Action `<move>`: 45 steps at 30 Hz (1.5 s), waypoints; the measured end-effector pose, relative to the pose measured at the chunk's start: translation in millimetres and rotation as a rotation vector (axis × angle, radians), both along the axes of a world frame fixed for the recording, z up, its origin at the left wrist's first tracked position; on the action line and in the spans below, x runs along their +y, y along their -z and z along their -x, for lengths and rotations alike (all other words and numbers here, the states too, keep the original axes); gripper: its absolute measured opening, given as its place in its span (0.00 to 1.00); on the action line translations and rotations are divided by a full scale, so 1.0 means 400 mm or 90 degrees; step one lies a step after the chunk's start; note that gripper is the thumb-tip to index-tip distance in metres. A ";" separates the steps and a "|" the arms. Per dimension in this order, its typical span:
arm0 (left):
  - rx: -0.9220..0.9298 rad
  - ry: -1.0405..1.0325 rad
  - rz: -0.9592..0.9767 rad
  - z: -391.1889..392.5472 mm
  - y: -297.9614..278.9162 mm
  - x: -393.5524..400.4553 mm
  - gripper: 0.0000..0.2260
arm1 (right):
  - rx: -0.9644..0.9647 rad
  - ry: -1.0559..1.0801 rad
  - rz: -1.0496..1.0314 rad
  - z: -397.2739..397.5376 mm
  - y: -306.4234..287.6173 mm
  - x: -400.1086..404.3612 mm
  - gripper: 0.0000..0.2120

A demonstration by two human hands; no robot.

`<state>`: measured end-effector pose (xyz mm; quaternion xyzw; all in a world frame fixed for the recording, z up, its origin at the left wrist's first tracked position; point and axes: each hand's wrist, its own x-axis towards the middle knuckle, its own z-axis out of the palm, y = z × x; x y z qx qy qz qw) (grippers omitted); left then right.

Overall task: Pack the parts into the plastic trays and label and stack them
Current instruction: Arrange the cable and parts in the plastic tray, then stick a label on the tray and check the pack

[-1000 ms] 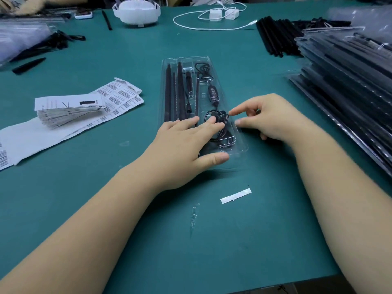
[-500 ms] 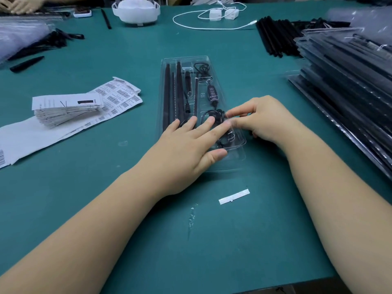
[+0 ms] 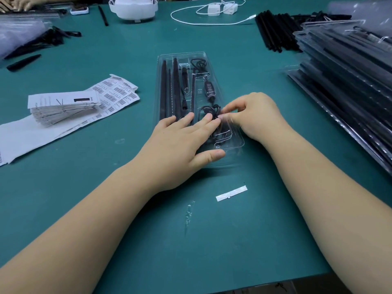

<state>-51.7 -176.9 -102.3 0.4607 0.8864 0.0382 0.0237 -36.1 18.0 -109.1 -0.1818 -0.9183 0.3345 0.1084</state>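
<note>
A clear plastic tray [image 3: 182,57] lies lengthwise on the green table, holding black rods [image 3: 163,85], a black cable with an inline controller [image 3: 209,88] and a coiled black cord [image 3: 206,111]. My left hand [image 3: 182,145] lies flat on the tray's near end, fingers straight and pressing on it, thumb along the front edge. My right hand [image 3: 256,115] is at the tray's right side, thumb and forefinger pinching at the coiled cord beside my left fingertips. The tray's near part is hidden under my hands.
A tall stack of packed trays [image 3: 347,81] fills the right side. Loose black rods [image 3: 273,28] lie behind it. Barcode label sheets [image 3: 114,92] and a leaflet pile [image 3: 61,109] lie left. A white label strip [image 3: 231,193] lies near me. Another person's hands [image 3: 19,2] work at the far left.
My right hand has closed in on the coiled cord and its fingers have curled into a pinch. My left hand slid slightly further onto the tray.
</note>
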 end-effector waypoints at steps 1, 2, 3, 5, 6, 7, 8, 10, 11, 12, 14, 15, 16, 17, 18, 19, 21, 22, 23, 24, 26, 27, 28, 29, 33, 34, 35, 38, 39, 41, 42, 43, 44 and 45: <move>0.002 0.000 0.002 -0.001 0.000 0.000 0.39 | 0.005 0.026 -0.014 0.001 0.002 -0.003 0.11; 0.004 0.001 0.003 -0.002 0.000 0.001 0.39 | 0.009 0.042 -0.008 0.002 0.004 -0.003 0.13; 0.003 0.001 0.000 -0.002 0.001 0.001 0.39 | 0.015 0.038 0.021 0.001 0.006 -0.002 0.13; -0.004 -0.001 -0.012 -0.001 0.001 -0.001 0.39 | 0.033 0.011 0.098 -0.003 0.008 -0.002 0.08; -0.008 -0.001 -0.018 -0.001 0.000 0.000 0.39 | 0.038 0.002 0.118 -0.006 0.007 -0.003 0.05; -0.012 -0.002 -0.022 -0.001 0.000 -0.001 0.39 | 0.041 -0.008 0.123 -0.009 0.006 -0.003 0.05; -0.016 -0.002 -0.025 0.000 0.000 -0.001 0.39 | 0.042 -0.020 0.122 -0.011 0.005 -0.002 0.07; -0.019 -0.002 -0.027 0.000 -0.001 -0.001 0.39 | 0.032 -0.052 0.135 -0.014 0.000 0.003 0.05; -0.020 -0.003 -0.029 0.000 -0.001 -0.001 0.39 | 0.017 -0.072 0.147 -0.019 -0.006 0.005 0.04; -0.022 -0.003 -0.032 0.001 -0.001 -0.002 0.39 | 0.003 -0.089 0.165 -0.021 -0.011 0.008 0.05; -0.029 -0.002 -0.036 0.002 -0.003 -0.002 0.40 | -0.010 -0.079 0.192 -0.022 -0.017 0.014 0.05; -0.032 -0.001 -0.034 0.002 -0.003 -0.001 0.40 | -0.002 -0.049 0.197 -0.022 -0.019 0.015 0.04; -0.033 0.000 -0.032 0.002 -0.003 -0.001 0.40 | 0.013 -0.020 0.197 -0.021 -0.019 0.016 0.05; -0.033 0.000 -0.031 0.002 -0.002 -0.001 0.40 | 0.023 0.002 0.197 -0.021 -0.020 0.015 0.07; -0.031 -0.001 -0.031 0.002 -0.002 -0.001 0.40 | 0.023 0.004 0.189 -0.021 -0.019 0.014 0.07; -0.030 -0.002 -0.031 0.003 -0.001 -0.001 0.40 | 0.010 -0.004 0.183 -0.023 -0.021 0.015 0.07; -0.027 -0.003 -0.031 0.003 0.001 -0.002 0.40 | -0.031 -0.043 0.195 -0.030 -0.031 0.028 0.03; -0.026 -0.002 -0.030 0.003 0.001 -0.002 0.40 | -0.053 -0.071 0.212 -0.034 -0.038 0.037 0.03; -0.025 0.000 -0.029 0.003 0.002 -0.001 0.40 | -0.075 -0.095 0.223 -0.038 -0.043 0.046 0.05; -0.024 0.001 -0.029 0.003 0.002 -0.001 0.40 | -0.089 -0.114 0.227 -0.041 -0.045 0.053 0.07; -0.025 0.001 -0.030 0.005 0.004 -0.001 0.41 | -0.077 -0.130 0.245 -0.045 -0.042 0.054 0.09; -0.024 0.002 -0.030 0.005 0.005 -0.002 0.40 | -0.063 -0.131 0.261 -0.045 -0.039 0.051 0.10; -0.021 0.003 -0.030 0.006 0.005 -0.004 0.40 | -0.051 -0.129 0.281 -0.044 -0.036 0.048 0.12; -0.018 0.004 -0.029 0.006 0.006 -0.005 0.39 | -0.047 -0.126 0.298 -0.044 -0.036 0.048 0.14; -0.011 0.004 -0.014 0.003 0.005 -0.005 0.40 | -0.072 -0.150 0.316 -0.050 -0.045 0.054 0.12; -0.010 0.005 -0.010 0.002 0.004 -0.005 0.40 | -0.074 -0.151 0.320 -0.051 -0.045 0.053 0.12; -0.009 0.005 -0.008 0.002 0.004 -0.005 0.41 | -0.072 -0.147 0.325 -0.051 -0.045 0.052 0.13; -0.008 0.006 -0.009 0.003 0.004 -0.006 0.40 | -0.052 -0.123 0.358 -0.046 -0.044 0.049 0.13; -0.007 0.006 -0.010 0.003 0.005 -0.006 0.40 | -0.053 -0.127 0.363 -0.046 -0.045 0.047 0.12; -0.003 0.008 -0.009 0.002 0.006 -0.005 0.40 | -0.061 -0.153 0.329 -0.046 -0.046 0.045 0.10; 0.000 0.009 -0.008 0.002 0.007 -0.005 0.40 | -0.064 -0.161 0.301 -0.045 -0.045 0.043 0.10; 0.002 0.010 -0.009 0.002 0.007 -0.006 0.40 | -0.065 -0.163 0.278 -0.045 -0.043 0.042 0.10; 0.003 0.011 -0.011 0.003 0.008 -0.007 0.40 | -0.064 -0.162 0.268 -0.043 -0.042 0.041 0.10; 0.003 0.011 -0.012 0.003 0.008 -0.008 0.40 | -0.064 -0.161 0.267 -0.042 -0.041 0.041 0.11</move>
